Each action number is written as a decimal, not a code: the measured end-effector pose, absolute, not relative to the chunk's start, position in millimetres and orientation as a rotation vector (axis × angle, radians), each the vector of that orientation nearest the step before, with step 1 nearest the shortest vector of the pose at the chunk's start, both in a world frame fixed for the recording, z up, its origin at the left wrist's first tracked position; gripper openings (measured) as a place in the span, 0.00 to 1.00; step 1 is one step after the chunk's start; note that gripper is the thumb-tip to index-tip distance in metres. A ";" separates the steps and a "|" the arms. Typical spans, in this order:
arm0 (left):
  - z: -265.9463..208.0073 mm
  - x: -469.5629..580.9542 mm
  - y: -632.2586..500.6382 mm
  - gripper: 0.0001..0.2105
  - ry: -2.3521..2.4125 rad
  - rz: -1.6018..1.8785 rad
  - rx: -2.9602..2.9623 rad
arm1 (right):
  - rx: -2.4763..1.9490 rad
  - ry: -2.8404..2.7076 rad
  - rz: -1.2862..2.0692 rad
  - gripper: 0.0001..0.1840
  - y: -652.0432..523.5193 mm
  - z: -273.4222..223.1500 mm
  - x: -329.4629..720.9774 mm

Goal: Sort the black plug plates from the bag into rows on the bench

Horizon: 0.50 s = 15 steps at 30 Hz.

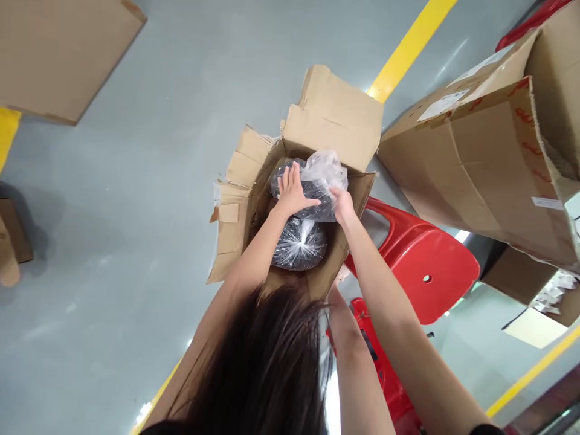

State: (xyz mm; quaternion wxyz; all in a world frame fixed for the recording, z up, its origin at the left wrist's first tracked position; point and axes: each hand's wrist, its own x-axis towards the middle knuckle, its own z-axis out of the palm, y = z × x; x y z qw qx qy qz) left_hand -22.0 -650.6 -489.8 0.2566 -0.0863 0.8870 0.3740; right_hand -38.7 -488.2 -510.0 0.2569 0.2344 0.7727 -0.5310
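An open cardboard box (233, 211) stands on the floor below me with its flaps folded out. Inside it lie clear plastic bags with dark contents that I cannot make out. My left hand (293, 194) rests with spread fingers on the upper plastic bag (317, 196). That bag's loose, whitish end bunches up at the far side. My right hand (343, 205) is closed on the right edge of the same bag. Nearer to me sits a second plastic bag (299, 248), its neck gathered into a knot. Hair covers the near end of the box.
A red plastic stool (430, 266) stands close to the box's right side. Large cardboard cartons (489, 163) fill the right, and a flat cardboard piece (63, 54) is at the upper left. Yellow lines (408, 54) mark the grey floor. Another carton (16, 229) shows at the left edge.
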 end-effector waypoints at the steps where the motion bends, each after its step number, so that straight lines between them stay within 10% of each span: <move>1: -491.9 -24.4 -644.0 0.62 2.385 1.010 -0.199 | 0.608 2.105 -1.425 0.15 -488.0 -503.3 -31.8; 5: -492.7 -6.6 -623.4 0.53 2.338 0.978 -0.147 | 0.434 2.180 -1.327 0.10 -493.2 -473.6 -15.0; 10: -496.3 -14.1 -605.8 0.19 2.388 0.952 -0.287 | 0.231 2.308 -1.187 0.03 -501.7 -453.1 -37.3; 15: -511.8 -56.9 -596.2 0.15 2.335 0.967 -0.546 | 0.192 2.458 -1.200 0.23 -505.8 -452.2 -68.8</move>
